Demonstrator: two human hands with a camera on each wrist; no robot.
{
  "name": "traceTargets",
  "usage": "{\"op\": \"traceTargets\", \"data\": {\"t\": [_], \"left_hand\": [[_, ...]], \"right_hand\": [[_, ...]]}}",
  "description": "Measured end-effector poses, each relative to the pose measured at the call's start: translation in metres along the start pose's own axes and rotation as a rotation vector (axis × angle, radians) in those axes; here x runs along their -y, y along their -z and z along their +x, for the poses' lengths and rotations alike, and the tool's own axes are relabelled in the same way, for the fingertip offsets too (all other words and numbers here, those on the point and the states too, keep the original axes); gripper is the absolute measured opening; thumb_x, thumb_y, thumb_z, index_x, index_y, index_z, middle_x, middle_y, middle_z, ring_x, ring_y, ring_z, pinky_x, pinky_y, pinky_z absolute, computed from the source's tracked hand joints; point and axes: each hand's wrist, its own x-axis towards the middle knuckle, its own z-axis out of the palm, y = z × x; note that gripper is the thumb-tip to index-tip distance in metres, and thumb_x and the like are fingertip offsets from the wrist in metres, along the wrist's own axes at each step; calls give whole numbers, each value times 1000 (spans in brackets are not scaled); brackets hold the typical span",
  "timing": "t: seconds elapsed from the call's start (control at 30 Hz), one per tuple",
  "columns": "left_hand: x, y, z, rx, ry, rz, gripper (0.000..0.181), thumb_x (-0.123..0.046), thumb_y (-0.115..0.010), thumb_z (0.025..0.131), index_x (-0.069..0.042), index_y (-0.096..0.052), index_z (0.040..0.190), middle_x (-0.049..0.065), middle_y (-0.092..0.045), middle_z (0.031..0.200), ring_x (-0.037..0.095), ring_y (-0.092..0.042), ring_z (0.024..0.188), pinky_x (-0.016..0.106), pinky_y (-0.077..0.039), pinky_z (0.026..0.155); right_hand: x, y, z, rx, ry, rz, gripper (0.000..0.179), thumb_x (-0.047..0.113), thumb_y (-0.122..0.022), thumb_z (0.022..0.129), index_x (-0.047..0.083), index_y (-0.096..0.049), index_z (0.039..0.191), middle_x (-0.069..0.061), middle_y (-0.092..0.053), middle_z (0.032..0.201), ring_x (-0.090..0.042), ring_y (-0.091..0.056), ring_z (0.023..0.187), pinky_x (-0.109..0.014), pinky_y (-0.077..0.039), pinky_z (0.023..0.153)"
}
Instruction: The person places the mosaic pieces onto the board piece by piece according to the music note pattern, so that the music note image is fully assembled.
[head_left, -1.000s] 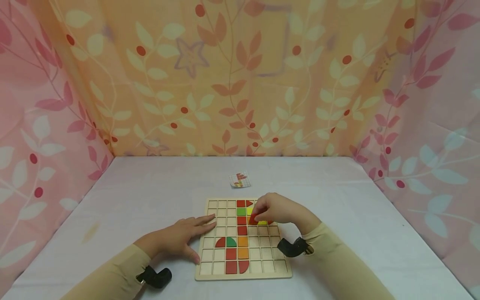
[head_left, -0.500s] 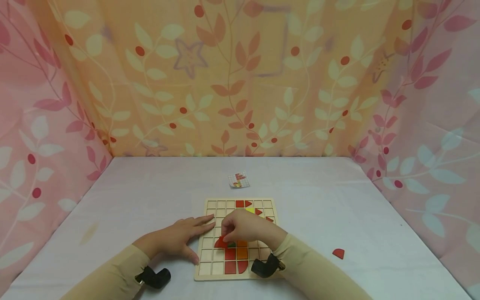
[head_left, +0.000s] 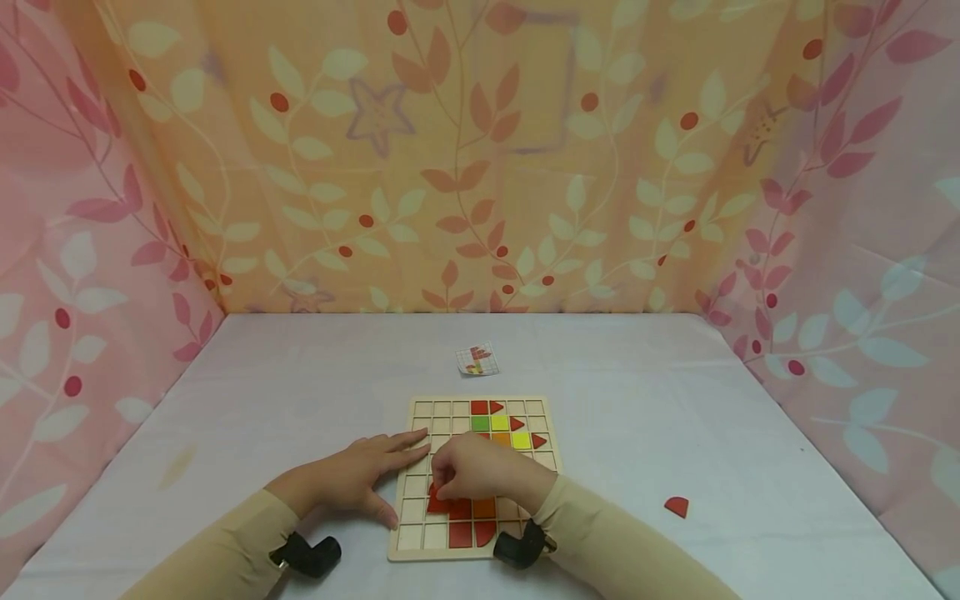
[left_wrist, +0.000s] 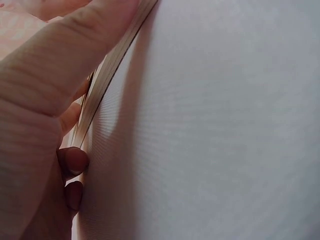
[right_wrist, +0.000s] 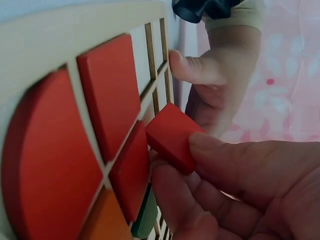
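Note:
A wooden grid board [head_left: 420, 536] lies on the table with coloured pieces set in some of its cells. My right hand [head_left: 480, 471] is over the lower left part, pinching a red square block [right_wrist: 172, 135] between thumb and fingers. In the right wrist view the block is tilted, beside a seated red square [right_wrist: 132, 167] and a green piece [right_wrist: 146, 214]. Whether it touches the grid I cannot tell. My left hand [head_left: 356, 475] rests at the board's left edge, fingers stretched onto the rim and thumb at the lower corner. Some middle cells are hidden beneath my right hand.
A small printed pattern card [head_left: 477, 359] lies beyond the board. One loose red quarter-round piece [head_left: 677, 507] is on the white tabletop [head_left: 750, 433] to the right. Patterned cloth walls [head_left: 480, 167] surround the table on the back and sides.
My right hand has moved from the board's upper right to its lower left, carrying the red block. The loose red piece, earlier behind my sleeve, is now visible. My left hand stays put.

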Motion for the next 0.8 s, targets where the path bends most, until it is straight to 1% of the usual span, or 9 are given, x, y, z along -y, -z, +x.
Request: {"op": "traceTargets", "data": {"t": [0.17,0.3,0.4,0.53,0.67,0.8], "left_hand": [[0,0,0,0,2,1,96,-67,-60,66,-27,-24,146,-3,-12,153,27,-20,136,58,-20,100],[0,0,0,0,5,3,96,-67,-60,66,-27,-24,146,-4,-12,153,27,-20,136,58,-20,101],[0,0,0,0,4,3,96,-67,-60,66,-27,-24,146,-3,-12,153,26,-19,136,58,-20,101],[0,0,0,-2,0,-5,97,-67,-61,66,-26,-25,146,-3,-12,153,26,-18,137,58,-19,101],[0,-1,0,-5,4,-5,97,-67,-61,65,-26,-25,145,-3,-12,153,26,-18,137,58,-20,101],[1,-1,0,-6,3,3,97,-68,-61,65,-26,-25,145,-3,-12,153,27,-19,136,57,-20,101]], "right_hand": [[5,-2,2,6,-8,-39,21,17,-72,77,20,-60,60,13,-49,55,-2,-44,58,-16,-37,55],[9,-3,2,16,-57,-30,19,19,-73,77,20,-64,60,13,-50,52,-3,-43,55,-17,-36,52],[10,-4,3,5,-78,-51,18,19,-74,75,20,-66,60,15,-51,50,-2,-43,55,-17,-36,51],[9,-5,5,-4,-55,-94,19,14,-74,74,20,-64,59,16,-51,51,-2,-44,56,-16,-37,53],[8,-6,5,7,-22,-132,22,11,-74,74,21,-61,59,15,-50,52,-2,-45,57,-15,-38,55],[6,-5,3,14,-1,-112,21,11,-74,75,20,-60,61,14,-50,55,-2,-45,59,-15,-38,57]]}}
